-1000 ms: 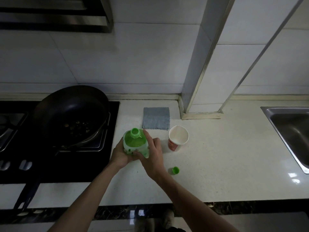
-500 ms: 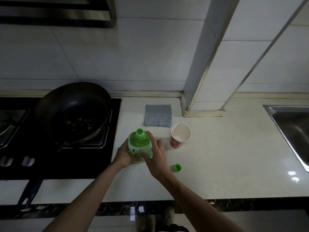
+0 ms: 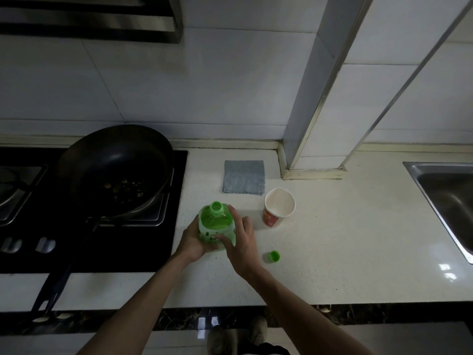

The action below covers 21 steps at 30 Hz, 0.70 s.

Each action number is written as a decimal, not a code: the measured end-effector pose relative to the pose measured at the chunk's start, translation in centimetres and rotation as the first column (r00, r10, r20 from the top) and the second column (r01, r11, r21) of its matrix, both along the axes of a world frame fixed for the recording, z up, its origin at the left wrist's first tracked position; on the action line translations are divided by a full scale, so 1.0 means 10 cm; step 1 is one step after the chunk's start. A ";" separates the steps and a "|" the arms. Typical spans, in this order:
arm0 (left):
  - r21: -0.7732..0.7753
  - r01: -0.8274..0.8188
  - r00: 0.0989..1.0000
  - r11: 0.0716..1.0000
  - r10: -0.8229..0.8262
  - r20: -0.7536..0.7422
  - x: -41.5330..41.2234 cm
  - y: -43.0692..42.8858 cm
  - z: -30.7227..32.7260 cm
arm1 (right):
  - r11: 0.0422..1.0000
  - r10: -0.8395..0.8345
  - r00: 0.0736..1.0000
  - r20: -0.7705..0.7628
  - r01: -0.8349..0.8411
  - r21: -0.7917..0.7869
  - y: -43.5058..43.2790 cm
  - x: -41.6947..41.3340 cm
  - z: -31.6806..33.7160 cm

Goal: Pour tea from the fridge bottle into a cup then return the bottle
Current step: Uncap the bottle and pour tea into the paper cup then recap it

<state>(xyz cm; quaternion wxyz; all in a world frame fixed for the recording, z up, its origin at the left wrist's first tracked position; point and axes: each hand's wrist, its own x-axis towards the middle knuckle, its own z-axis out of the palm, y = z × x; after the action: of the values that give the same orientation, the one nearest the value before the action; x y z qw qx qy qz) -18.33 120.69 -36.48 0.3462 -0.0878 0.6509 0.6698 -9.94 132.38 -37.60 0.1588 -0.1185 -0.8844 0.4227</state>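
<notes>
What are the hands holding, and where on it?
The green bottle, by its body: the left hand wraps its left side, the right hand its right side, both below the uncapped neck.

There is one camera, and it sits on the person's head. It looks forward and down at the counter (image 3: 345, 239) from above, close to its front edge. The picture is very wide. The tiled wall (image 3: 204, 85) fills the top, with the hood (image 3: 89, 19) in the top left corner. The stove (image 3: 128, 249) and the pan (image 3: 115, 160) are on the left, and the sink (image 3: 445, 198) is cut off by the right edge. Both arms come in from the bottom, and the left hand (image 3: 192, 243) and right hand (image 3: 244, 248) hold the green bottle (image 3: 215, 222) near the middle, close under the camera. At the very bottom you can see the person's shoes (image 3: 238, 336).
</notes>
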 end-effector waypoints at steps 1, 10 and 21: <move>-0.027 0.028 0.999 0.999 -0.029 -0.046 0.00 -0.01 -0.01 | 1.000 0.000 1.000 -0.002 0.000 0.003 0.01 0.00 -0.01; -0.277 0.211 0.918 0.937 -0.287 -0.273 -0.02 -0.11 -0.13 | 0.996 0.084 0.995 0.055 -0.084 0.012 0.17 0.06 -0.05; -0.277 0.264 0.857 0.924 -0.356 -0.372 -0.02 -0.20 -0.18 | 0.955 -0.159 0.817 0.554 -0.014 0.295 0.94 0.62 -0.44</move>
<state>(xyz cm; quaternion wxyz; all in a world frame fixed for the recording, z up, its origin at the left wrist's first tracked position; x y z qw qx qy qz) -18.50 118.68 -38.26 0.2920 0.1262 0.7838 0.5334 -3.79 141.83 -41.97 -0.0821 -0.2495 -0.9373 0.2292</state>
